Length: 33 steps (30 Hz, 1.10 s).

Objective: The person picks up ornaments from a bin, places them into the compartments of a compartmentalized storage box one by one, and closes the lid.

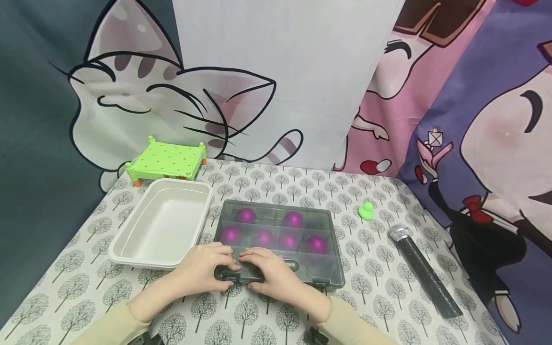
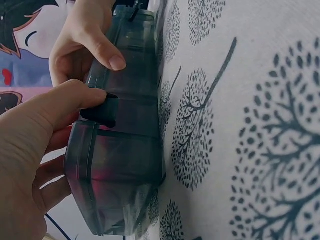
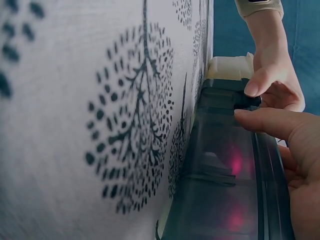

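Note:
A translucent grey compartment box [image 1: 328, 262] lies flat with its lid down, and several shiny purple balls [image 1: 316, 244] show through it. My left hand [image 1: 202, 269] holds the front left edge, fingers over the lid. In the left wrist view its thumb presses on the dark latch [image 2: 104, 112]. Just beside it, my right hand [image 1: 276, 274] grips the same front edge, with the index finger over the lid and the thumb on the front wall. The front right latch [image 1: 320, 283] has no hand on it.
A white plastic tray [image 1: 118, 247] stands left of the box, with a green toy bed [image 1: 168, 159] behind it. Toward the right are a small green duck [image 1: 366, 211] and a black toy microphone [image 1: 424, 270]. Printed curtains [image 1: 323, 96] hang behind the table.

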Motion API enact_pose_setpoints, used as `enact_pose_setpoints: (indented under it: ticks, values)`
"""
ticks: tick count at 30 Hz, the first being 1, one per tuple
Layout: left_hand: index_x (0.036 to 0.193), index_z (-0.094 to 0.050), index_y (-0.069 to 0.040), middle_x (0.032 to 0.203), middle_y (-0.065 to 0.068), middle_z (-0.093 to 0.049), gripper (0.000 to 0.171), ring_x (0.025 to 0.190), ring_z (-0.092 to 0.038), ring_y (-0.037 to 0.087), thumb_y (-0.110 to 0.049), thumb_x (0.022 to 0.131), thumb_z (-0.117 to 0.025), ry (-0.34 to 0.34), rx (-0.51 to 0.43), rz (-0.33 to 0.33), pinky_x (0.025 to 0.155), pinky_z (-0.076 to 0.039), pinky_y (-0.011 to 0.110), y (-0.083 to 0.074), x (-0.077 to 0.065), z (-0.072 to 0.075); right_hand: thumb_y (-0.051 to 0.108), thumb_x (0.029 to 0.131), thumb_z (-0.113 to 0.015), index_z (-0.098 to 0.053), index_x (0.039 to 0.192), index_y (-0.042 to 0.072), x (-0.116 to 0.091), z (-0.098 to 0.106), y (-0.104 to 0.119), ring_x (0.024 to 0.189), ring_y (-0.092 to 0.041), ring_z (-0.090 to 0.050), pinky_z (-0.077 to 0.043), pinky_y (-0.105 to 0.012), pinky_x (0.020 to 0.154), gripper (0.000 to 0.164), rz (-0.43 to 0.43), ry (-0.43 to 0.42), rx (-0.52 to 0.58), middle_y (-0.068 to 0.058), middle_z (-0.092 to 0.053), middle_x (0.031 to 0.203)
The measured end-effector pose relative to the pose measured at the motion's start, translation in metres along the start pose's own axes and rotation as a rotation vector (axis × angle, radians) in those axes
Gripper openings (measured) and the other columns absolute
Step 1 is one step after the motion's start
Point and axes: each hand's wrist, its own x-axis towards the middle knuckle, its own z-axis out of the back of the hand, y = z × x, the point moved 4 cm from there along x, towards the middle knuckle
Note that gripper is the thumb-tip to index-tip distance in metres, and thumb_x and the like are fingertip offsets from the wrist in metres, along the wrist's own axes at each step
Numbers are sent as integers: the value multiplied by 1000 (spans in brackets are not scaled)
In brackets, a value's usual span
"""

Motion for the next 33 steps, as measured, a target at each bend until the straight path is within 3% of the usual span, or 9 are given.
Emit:
enact_pose_setpoints:
  ticks: [14, 23, 33]
  values:
    - [78, -76, -23, 74, -19, -53, 20, 71, -45, -2, -33, 62, -86, 69, -52, 33, 63, -45, 16, 2, 5, 4, 16, 74, -82, -60, 129, 8, 1, -1, 3, 129, -20, -53, -41, -46, 111, 60, -1, -17, -15, -3, -59, 136]
    - [81, -78, -24, 76, -19, -56, 18, 73, -47, -2, -34, 67, -85, 154, -78, 19, 65, -45, 17, 1, 10, 5, 14, 74, -82, -61, 127, 8, 0, -1, 2, 128, -21, -54, -41, -43, 112, 58, 13, -27, -20, -6, -60, 135]
    - [85, -79, -21, 76, -17, -58, 20, 71, -49, -3, -31, 69, -84, 125, -94, 7, 64, -45, 14, -2, 8, 6, 13, 74, -81, -60, 128, 8, -1, -2, 3, 130, -20, -52, -40, -43, 113, 58, -6, -19, -14, -4, -59, 136]
